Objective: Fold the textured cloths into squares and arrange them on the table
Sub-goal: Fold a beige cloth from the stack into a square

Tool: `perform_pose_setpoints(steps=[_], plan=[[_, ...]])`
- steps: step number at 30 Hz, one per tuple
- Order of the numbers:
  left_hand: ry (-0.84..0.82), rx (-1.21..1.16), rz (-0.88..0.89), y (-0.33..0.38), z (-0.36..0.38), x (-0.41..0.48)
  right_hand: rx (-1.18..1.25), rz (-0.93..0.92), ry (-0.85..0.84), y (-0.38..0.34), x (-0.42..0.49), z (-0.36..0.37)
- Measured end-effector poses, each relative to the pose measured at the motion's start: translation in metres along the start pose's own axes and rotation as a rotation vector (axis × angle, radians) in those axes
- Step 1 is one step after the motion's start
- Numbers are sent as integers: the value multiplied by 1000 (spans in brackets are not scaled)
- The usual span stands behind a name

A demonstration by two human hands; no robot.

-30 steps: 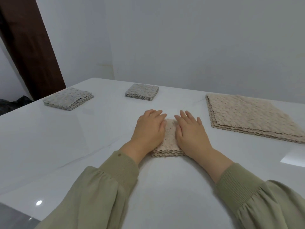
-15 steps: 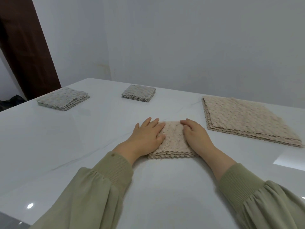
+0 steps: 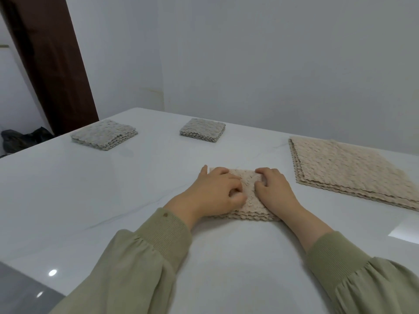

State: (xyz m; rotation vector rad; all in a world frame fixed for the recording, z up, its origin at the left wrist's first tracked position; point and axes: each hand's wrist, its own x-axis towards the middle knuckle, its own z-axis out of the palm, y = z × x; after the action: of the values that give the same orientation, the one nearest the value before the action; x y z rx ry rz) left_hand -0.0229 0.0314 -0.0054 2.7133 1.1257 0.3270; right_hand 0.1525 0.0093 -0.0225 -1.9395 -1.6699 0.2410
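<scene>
Beige bumpy cloth (image 3: 249,209), folded square, is gripped by left hand (image 3: 215,192) and right hand (image 3: 275,192); two grey folded squares (image 3: 104,134) (image 3: 203,130) look done far off, flat beige pile (image 3: 353,173) waits right.

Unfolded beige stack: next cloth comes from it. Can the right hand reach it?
Probably yes: the stack lies uncovered, bare table between it and the right hand, which grips the folded cloth.

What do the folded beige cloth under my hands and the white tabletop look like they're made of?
Folded beige cloth: soft matte textile, maybe knit or microfibre, given its raised scale-like bumps and wavy layered edges. White tabletop: glossy stone or stone-look slab, given faint grey veins and sharp light reflections.
</scene>
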Motion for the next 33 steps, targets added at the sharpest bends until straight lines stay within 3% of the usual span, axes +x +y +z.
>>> perform_pose_setpoints(steps=[8, 19, 22, 24, 26, 29, 33], plan=[[114, 99, -191, -34, -16, -19, 90, 30, 28, -50, -15, 23], [282, 275, -639, -99, -42, -81, 4, -125, 1, -146, -32, 88], [356, 284, -651, -101, -39, -91, -84, -184, 84, -146, -32, 91], [419, 213, -559, -102, -36, -96, -106, -262, 122, -141, -31, 88], [315, 149, -475, -104, -32, -101, -100, -339, 67, -140, -34, 86], [36, 133, -498, -109, -26, -108, -221, -373, -149, -141, -42, 92], [2, 148, -539, -112, -25, -111, -262, -334, -272, -140, -43, 98]])
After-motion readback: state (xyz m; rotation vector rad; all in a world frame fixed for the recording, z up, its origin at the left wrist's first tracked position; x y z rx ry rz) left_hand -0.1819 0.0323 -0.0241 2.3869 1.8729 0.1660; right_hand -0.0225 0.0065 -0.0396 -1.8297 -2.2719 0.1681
